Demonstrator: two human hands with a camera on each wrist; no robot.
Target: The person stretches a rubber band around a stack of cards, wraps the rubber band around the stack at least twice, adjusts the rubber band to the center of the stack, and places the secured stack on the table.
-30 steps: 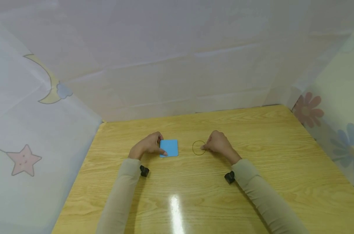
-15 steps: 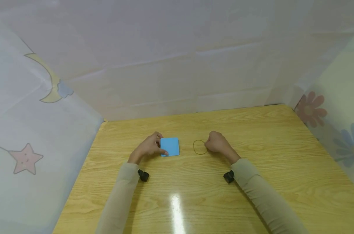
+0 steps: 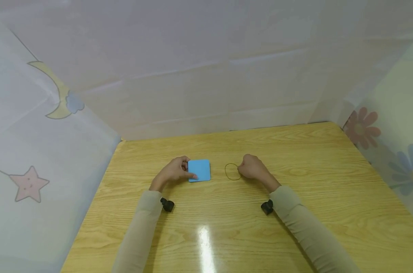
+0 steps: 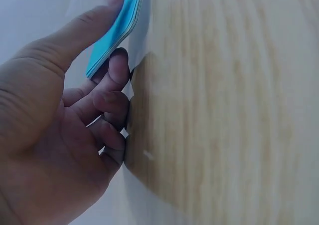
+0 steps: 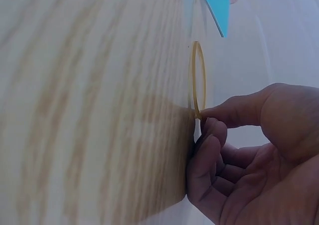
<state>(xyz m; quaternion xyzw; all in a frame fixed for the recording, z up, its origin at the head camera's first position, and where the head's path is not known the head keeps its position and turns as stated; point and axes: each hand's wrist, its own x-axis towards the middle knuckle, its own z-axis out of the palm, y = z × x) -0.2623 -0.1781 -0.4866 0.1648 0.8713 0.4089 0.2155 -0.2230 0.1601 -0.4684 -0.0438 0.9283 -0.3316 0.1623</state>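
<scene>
Over the wood-grain tabletop [image 3: 213, 201], the left hand [image 3: 173, 170] pinches a stack of blue square cards [image 3: 200, 170] while, near it, the right hand [image 3: 254, 168] pinches a yellow rubber band [image 5: 194, 80], and a slackening left grip could let the cards slide apart.

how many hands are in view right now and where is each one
2. The left hand is at the left edge of the blue square, holding it; the right hand pinches the yellow loop to its right. Some fingers are partly hidden.
</scene>
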